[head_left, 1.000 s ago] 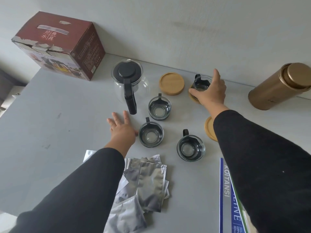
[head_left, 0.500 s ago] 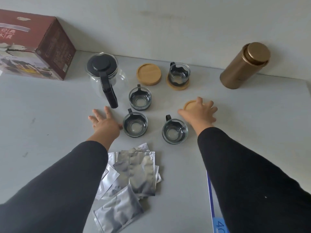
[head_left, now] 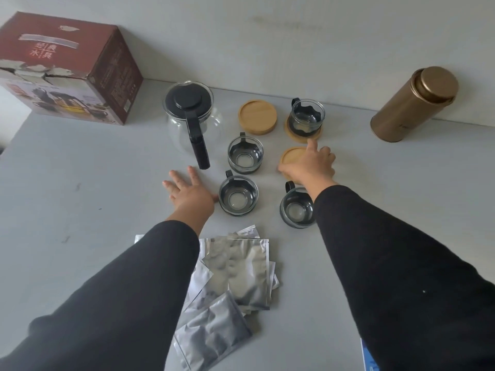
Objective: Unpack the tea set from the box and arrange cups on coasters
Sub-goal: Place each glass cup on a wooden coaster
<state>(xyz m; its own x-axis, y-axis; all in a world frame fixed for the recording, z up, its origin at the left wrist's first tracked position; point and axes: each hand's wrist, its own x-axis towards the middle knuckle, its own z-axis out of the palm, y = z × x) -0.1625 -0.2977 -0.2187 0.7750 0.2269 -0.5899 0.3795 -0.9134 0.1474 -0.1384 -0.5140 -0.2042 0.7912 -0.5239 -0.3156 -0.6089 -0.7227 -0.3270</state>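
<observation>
Head view: nearest lie the foil packets (head_left: 235,274) on the desk (head_left: 80,210), with both black sleeves reaching over them. Beyond the packets stand three bare cups: one (head_left: 297,210) under the right forearm, one (head_left: 238,195) just beside the left hand (head_left: 191,192), and one (head_left: 245,155) just behind that.

The change is in the right hand (head_left: 310,166). A second ago it was at the far cup (head_left: 306,117), setting it on a coaster (head_left: 302,135); now that cup stands there alone, and the hand has drawn back to a second coaster (head_left: 292,156), right of the middle cup. So one cup is placed, three wait, and this coaster is probably being positioned for the next one.

The right hand lies palm down over the coaster, its fingers (head_left: 312,145) loosely spread and touching the wood; whether the thumb hooks the rim I cannot tell. The left hand rests flat on the desk with fingers spread, holding nothing.

Further off, a third coaster (head_left: 257,116) lies empty left of the placed cup, beside the teapot (head_left: 191,116). The box (head_left: 72,68) sits far left of the teapot, a gold tin (head_left: 413,104) far right.
</observation>
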